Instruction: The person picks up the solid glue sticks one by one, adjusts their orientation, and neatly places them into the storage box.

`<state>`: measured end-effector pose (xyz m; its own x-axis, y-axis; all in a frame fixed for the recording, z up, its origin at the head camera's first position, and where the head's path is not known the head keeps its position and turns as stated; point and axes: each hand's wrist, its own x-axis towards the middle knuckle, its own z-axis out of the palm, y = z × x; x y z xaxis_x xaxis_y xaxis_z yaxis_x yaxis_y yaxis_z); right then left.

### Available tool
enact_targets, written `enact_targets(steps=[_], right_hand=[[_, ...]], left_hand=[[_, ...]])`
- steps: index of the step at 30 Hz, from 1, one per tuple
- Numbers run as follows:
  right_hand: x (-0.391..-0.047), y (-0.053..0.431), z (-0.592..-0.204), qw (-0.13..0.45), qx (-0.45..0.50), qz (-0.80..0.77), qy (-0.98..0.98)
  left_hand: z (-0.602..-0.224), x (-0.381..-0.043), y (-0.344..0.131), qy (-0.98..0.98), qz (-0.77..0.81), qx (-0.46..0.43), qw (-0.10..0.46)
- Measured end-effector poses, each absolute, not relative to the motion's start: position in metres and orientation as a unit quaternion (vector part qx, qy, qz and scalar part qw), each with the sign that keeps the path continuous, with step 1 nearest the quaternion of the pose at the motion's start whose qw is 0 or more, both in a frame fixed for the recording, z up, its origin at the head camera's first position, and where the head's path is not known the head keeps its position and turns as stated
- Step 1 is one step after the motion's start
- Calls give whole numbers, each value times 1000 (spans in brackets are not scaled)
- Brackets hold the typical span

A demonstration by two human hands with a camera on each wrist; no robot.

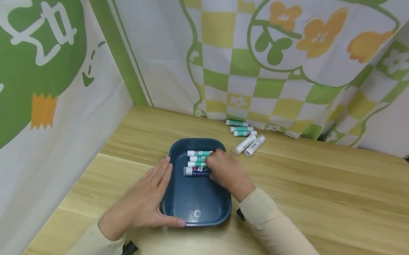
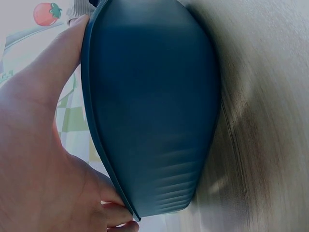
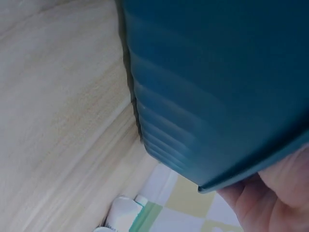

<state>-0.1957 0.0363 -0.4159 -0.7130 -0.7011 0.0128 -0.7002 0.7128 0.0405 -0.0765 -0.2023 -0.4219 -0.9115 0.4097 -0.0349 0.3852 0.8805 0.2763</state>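
Note:
In the head view, a dark blue plastic tray (image 1: 195,203) stands on the table. Inside, several lip balm tubes lie side by side: teal ones with white caps (image 1: 197,153) and a navy one (image 1: 196,172) nearest me. My right hand (image 1: 227,170) reaches over the tray's right rim, its curled fingers at the right ends of the tubes and appearing to pinch one; the fingertips are hidden. Along the left rim lie the straight fingers of my left hand (image 1: 146,199), thumb against the near rim. The left wrist view shows the tray's outer wall (image 2: 154,111) beside that hand.
Behind the tray, several teal and white lip balm tubes (image 1: 241,129) lie near the curtain, with two whitish tubes (image 1: 250,145) in front of them. The wooden table (image 1: 315,192) meets a patterned curtain (image 1: 271,84) at the back.

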Motion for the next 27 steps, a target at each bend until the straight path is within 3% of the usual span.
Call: enact_targets(steps=[8, 14, 27], right_hand=[[-192, 46, -405, 3, 387, 42, -921], [-192, 62, -392, 34, 385, 101, -917], [-210, 119, -376, 69, 283, 205, -935]], left_hand=[[-424, -76, -202, 969, 137, 203, 42], [-424, -77, -202, 969, 139, 196, 53], [-424, -77, -201, 970, 133, 198, 50]])
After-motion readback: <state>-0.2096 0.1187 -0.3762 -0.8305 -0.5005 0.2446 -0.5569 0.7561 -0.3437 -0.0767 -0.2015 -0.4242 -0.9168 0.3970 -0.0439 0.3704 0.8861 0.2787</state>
